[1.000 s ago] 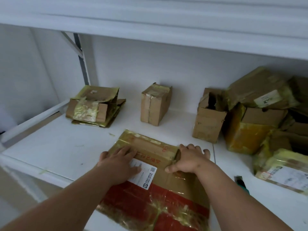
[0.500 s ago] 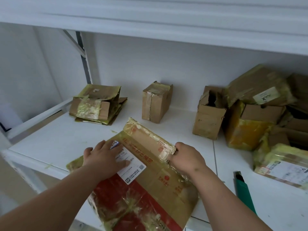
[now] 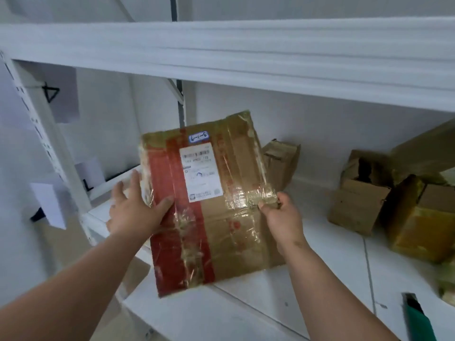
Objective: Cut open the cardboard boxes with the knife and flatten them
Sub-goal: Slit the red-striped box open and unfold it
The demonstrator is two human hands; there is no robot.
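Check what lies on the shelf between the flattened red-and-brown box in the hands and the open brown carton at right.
Head view: bare white shelf between the flattened red-and-brown cardboard box and the open brown carton.

I see flattened box (image 3: 209,200), brown with red band, white label, glossy tape, tilted up above shelf; green-handled knife (image 3: 417,317) lying flat at right.

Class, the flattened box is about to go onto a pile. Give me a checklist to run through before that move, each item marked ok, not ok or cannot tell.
1. Flattened box is flat: ok.
2. Left hand grips its left edge: ok.
3. Right hand pinches its taped right edge: ok.
4. Knife lies on the shelf, out of both hands: ok.
5. Knife blade retracted: cannot tell.
6. Pile for flattened boxes in view: not ok, hidden.
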